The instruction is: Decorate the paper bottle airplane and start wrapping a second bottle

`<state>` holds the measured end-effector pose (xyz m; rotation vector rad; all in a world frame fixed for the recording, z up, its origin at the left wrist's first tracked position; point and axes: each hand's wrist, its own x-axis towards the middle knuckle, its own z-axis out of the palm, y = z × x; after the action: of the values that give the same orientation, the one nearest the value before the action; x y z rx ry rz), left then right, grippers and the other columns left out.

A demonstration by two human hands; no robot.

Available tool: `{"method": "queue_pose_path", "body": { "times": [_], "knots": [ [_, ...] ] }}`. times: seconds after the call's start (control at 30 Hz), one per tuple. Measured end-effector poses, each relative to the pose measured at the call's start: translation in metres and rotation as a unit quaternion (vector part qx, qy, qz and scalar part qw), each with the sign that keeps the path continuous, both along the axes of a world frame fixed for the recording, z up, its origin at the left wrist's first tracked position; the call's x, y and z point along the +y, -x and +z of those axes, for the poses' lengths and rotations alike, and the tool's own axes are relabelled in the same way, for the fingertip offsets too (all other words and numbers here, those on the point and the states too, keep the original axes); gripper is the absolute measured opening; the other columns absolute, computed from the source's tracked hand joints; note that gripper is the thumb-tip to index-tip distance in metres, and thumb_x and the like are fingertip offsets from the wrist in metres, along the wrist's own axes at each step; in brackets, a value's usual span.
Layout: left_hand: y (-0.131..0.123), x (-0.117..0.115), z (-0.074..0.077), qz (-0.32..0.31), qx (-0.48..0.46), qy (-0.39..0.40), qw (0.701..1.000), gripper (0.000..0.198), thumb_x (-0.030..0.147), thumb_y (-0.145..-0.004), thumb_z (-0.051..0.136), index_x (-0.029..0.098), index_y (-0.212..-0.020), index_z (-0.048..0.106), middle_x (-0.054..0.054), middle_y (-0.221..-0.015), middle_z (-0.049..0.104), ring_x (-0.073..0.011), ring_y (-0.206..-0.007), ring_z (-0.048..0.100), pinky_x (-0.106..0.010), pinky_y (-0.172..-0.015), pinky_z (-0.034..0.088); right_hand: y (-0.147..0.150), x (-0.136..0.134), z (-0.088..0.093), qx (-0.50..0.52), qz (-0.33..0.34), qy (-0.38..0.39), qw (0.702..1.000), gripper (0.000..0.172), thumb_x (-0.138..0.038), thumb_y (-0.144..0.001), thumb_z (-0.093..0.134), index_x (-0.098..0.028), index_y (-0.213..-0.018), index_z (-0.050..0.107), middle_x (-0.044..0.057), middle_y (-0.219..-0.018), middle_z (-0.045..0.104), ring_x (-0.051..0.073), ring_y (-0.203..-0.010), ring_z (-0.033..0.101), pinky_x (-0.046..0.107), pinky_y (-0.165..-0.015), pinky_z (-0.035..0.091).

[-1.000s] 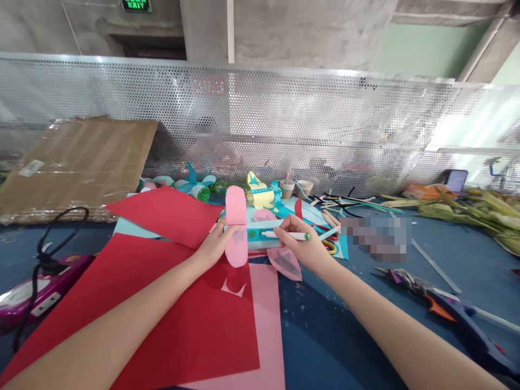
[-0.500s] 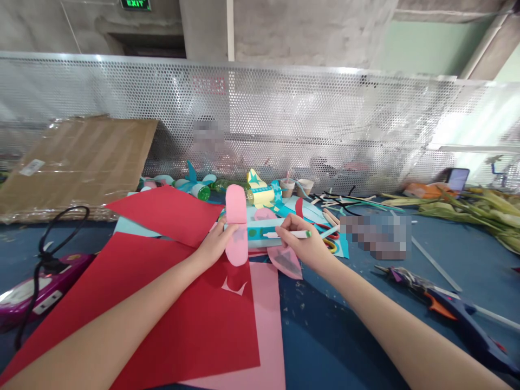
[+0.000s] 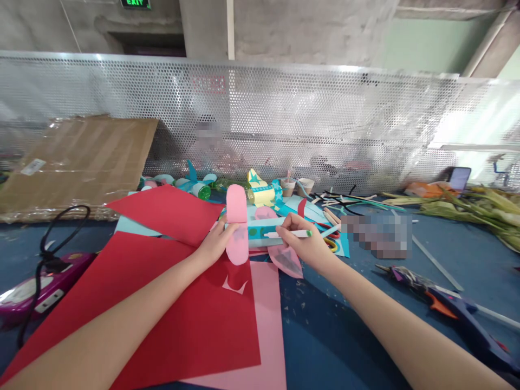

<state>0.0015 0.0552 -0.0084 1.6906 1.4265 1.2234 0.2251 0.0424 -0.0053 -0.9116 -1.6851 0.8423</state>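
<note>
A toy plane of light blue and pink paper [image 3: 236,203] lies before me, its pink tail pieces upright at the left and a pink wing [image 3: 286,264] under my right hand. My left hand [image 3: 216,239] is closed around its left end, though the fingertips are hidden behind the pink piece. Pinched in my right hand [image 3: 303,244] is a white marker [image 3: 305,234] with a green end. The marker's tip points left at a blue strip [image 3: 255,233] on the body, where dark green dots show. Whether the tip touches the strip I cannot tell.
Red sheets [image 3: 195,330] and a pink sheet [image 3: 268,325] spread under my left arm. A hot glue gun [image 3: 450,309] lies to the right, a purple power strip [image 3: 49,292] at left. Behind stand a yellow paper plane [image 3: 262,195], paper cups [image 3: 304,187], scissors [image 3: 332,246] and cardboard [image 3: 77,168].
Almost nothing differs. Both hands, the marker and the plane keep their places, with only a slight shift of the whole view.
</note>
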Motion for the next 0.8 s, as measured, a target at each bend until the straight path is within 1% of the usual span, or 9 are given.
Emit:
{"method": "queue_pose_path", "body": {
  "times": [0.17,0.23,0.37,0.5,0.7,0.8],
  "knots": [
    [0.0004,0.0008,0.0006,0.001,0.015,0.004,1.000,0.041,0.044,-0.080,0.047,0.022,-0.109,0.064,-0.004,-0.121,0.066,-0.0260,-0.115,0.058,-0.032,-0.100,0.043,0.0000,-0.0004,-0.0005,0.005,0.006,0.004,1.000,0.025,-0.036,-0.084,0.060,-0.024,-0.069,0.045,-0.006,-0.055,0.049,0.013,-0.052,0.046,0.028,-0.055,0.035],
    [0.0001,0.0000,0.0015,-0.001,0.017,0.002,1.000,0.041,0.044,-0.080,0.047,0.022,-0.111,0.064,-0.004,-0.123,0.065,-0.0258,-0.116,0.057,-0.032,-0.101,0.043,0.0001,-0.0006,-0.0004,0.006,0.000,0.005,1.000,0.025,-0.035,-0.083,0.060,-0.024,-0.068,0.044,-0.006,-0.054,0.048,0.013,-0.052,0.045,0.028,-0.054,0.034],
    [-0.0005,-0.0015,0.0021,0.000,0.017,-0.008,1.000,0.039,0.043,-0.080,0.048,0.024,-0.109,0.065,-0.003,-0.125,0.065,-0.0259,-0.119,0.055,-0.032,-0.103,0.041,0.0005,-0.0009,0.0005,0.009,0.009,0.004,1.000,0.025,-0.037,-0.082,0.060,-0.024,-0.069,0.045,-0.006,-0.055,0.049,0.013,-0.052,0.046,0.028,-0.054,0.035],
    [-0.0016,-0.0015,0.0021,-0.004,0.013,-0.007,1.000,0.040,0.044,-0.080,0.047,0.023,-0.110,0.064,-0.003,-0.122,0.066,-0.0256,-0.117,0.057,-0.032,-0.101,0.043,-0.0003,-0.0013,0.0018,0.002,-0.018,0.007,1.000,0.024,-0.034,-0.080,0.060,-0.024,-0.067,0.044,-0.006,-0.054,0.047,0.013,-0.051,0.044,0.028,-0.053,0.033],
    [-0.0016,-0.0021,0.0035,0.003,0.016,0.002,1.000,0.038,0.045,-0.079,0.048,0.024,-0.105,0.065,-0.003,-0.117,0.067,-0.0259,-0.110,0.060,-0.033,-0.097,0.046,-0.0016,-0.0009,0.0033,-0.005,-0.046,0.000,0.999,0.024,-0.034,-0.078,0.060,-0.024,-0.065,0.042,-0.006,-0.054,0.046,0.013,-0.053,0.041,0.027,-0.053,0.032],
    [-0.0008,-0.0032,0.0039,0.005,0.015,0.008,1.000,0.039,0.046,-0.079,0.048,0.024,-0.108,0.064,-0.003,-0.116,0.067,-0.0260,-0.110,0.060,-0.033,-0.096,0.046,-0.0009,-0.0010,0.0034,0.002,-0.031,0.003,1.000,0.024,-0.035,-0.079,0.059,-0.024,-0.065,0.043,-0.006,-0.054,0.046,0.013,-0.052,0.042,0.028,-0.053,0.033]
  ]
}}
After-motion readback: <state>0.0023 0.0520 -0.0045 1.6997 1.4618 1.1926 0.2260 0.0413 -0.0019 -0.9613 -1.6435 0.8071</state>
